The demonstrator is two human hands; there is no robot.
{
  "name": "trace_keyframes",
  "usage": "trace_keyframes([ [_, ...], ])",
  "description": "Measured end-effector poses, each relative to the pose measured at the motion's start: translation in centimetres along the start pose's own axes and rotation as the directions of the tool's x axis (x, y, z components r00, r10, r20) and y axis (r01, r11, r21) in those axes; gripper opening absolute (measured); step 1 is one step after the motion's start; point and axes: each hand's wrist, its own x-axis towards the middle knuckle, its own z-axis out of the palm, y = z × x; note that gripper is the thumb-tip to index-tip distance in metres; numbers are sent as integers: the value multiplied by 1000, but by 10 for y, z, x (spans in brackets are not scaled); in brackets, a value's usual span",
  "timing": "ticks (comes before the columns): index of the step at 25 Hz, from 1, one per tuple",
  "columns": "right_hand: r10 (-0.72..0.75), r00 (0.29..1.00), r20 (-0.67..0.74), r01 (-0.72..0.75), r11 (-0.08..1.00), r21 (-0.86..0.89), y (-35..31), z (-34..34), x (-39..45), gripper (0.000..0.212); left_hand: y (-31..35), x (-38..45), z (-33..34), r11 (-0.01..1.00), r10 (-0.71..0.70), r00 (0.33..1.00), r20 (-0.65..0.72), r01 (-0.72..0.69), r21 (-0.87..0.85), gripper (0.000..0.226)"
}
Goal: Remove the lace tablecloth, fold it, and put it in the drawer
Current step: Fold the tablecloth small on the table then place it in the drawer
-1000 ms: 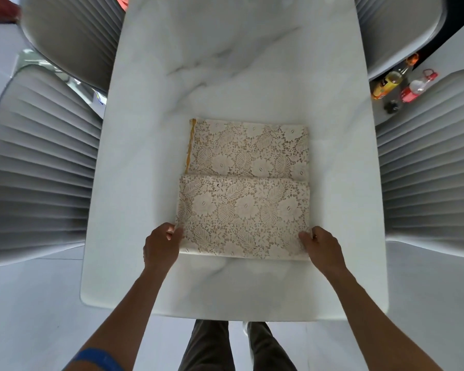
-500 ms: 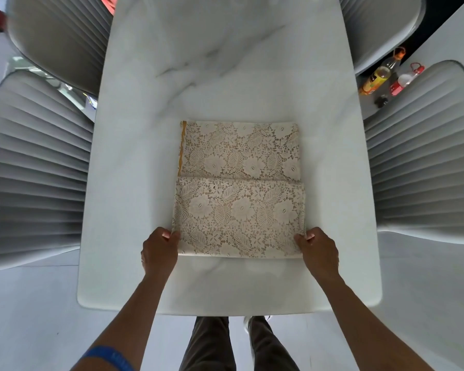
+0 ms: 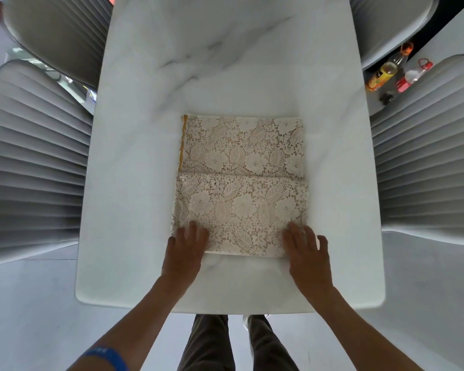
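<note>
- Tablecloth folded, lying mid-table.
- Left hand, right hand: fingers released, flat on near corners.
- Advice: press the crease evenly, square the edges.

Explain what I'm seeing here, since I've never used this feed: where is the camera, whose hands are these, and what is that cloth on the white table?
There is no machine. The single view comes from a camera worn on a person's head, looking down at their own arms. The left hand and right hand lie flat, fingers spread, on the near corners of the lace tablecloth; neither is gripping it. The cloth is already folded into a rectangle, with a fold line across its middle, and rests on the marble table. Grey ribbed chairs stand on both sides. Two bottles are off to the upper right. No drawer is visible.
</note>
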Motion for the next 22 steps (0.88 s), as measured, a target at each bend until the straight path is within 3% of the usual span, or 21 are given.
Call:
trace_keyframes([
  [4,68,998,-7,-67,996,63,5,-15,-4,33,0,-1,-19,998,-48,999,24,47,38,47],
  [7,116,993,-9,-109,955,275,12,-42,-4,15,-9,-13,-47,992,-75,997,4,75,-106,28],
  [10,201,978,-55,-148,855,497,28,-72,3,17,-23,-16,-86,958,-135,990,-30,123,-258,14],
  [12,321,947,-17,-237,735,635,44,-97,29,17,-36,9,-114,948,-135,977,-163,80,-308,9],
  [15,472,880,53,-349,566,747,61,-129,88,17,-56,74,-148,945,-146,966,-213,73,-320,9],
  [18,484,871,87,-371,530,762,69,-138,157,18,-68,143,-157,955,-160,982,-98,129,-268,10],
  [20,498,860,110,-393,509,766,74,-125,195,13,-73,175,-150,962,-190,979,-76,170,-215,28],
  [22,540,806,242,-516,442,734,74,-100,209,48,-70,188,-135,976,-174,980,-95,159,-148,52],
])
